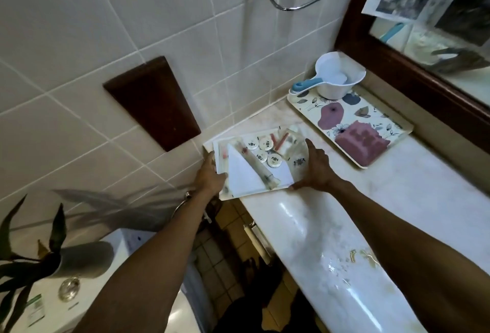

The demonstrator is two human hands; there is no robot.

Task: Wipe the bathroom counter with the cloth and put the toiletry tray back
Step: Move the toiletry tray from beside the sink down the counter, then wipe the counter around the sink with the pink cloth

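Observation:
A clear toiletry tray (298, 147) sits at the left end of the pale marble counter (397, 200), against the tiled wall. It holds white round-capped bottles, a wrapped toothbrush, red-tipped items and a white folded packet. My left hand (209, 175) grips the tray's left edge. Its right edge is gripped by my right hand (315, 167), thumb at the near corner. A purple cloth (362, 143) lies folded on a floral tray (313, 110) further right.
A white scoop with a blue handle (336, 75) stands at the back of the floral tray. A dark wood-framed mirror (413, 73) rises behind the counter. A plant (34, 258) on a toilet tank stands at lower left. The counter's front edge is wet and shiny.

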